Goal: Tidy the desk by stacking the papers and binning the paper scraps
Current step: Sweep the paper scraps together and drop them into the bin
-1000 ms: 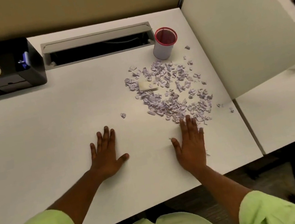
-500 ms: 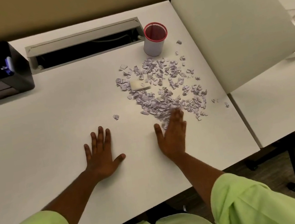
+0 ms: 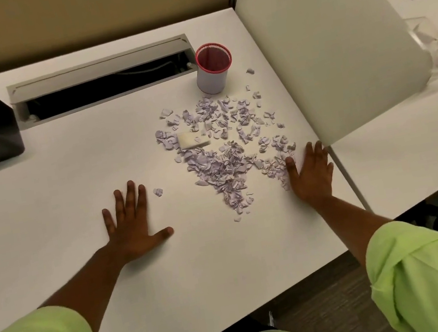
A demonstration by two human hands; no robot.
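Both hands lie flat with fingers spread wide on the white desk (image 3: 43,195): left hand (image 3: 132,224) lower centre, right hand (image 3: 310,173) touching the right edge of the pale lilac paper scraps (image 3: 225,159), heaped mid-frame below a red-rimmed white cup (image 3: 213,72).

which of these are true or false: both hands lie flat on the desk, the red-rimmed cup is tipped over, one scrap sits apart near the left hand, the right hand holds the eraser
1. Both the left hand and the right hand lie flat on the desk: true.
2. The red-rimmed cup is tipped over: false, it stands upright.
3. One stray scrap sits apart near the left hand: true.
4. The right hand holds the eraser: false, it lies among the paper scraps.
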